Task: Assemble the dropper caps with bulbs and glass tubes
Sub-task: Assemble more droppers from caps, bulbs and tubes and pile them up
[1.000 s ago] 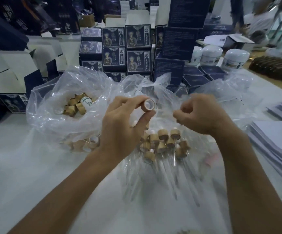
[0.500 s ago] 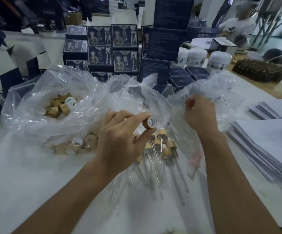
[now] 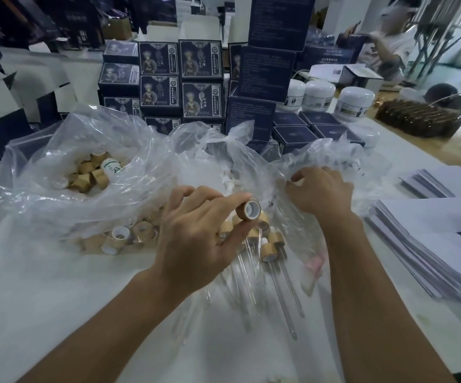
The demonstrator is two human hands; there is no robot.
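**Left hand pinches a bamboo cap at frame centre**

Left hand (image 3: 196, 236) holds a bamboo dropper cap (image 3: 249, 210) between thumb and forefinger, its white-lined opening turned toward the camera. Right of centre, the right hand (image 3: 320, 190) has its fingers curled into the clear plastic bag (image 3: 331, 158), gripping the film. Just below the cap, assembled droppers (image 3: 272, 244) with glass tubes lie on the white table (image 3: 30, 286). Loose bamboo caps (image 3: 89, 172) fill another bag at left.

- The right hand (image 3: 320, 189) has its fingertips tucked into a clear plastic bag (image 3: 334, 158), so what they hold cannot be seen.
- The glass tubes (image 3: 284, 288) look smeared and blurry.
- The print on the dark boxes (image 3: 201, 99) is too small to read.
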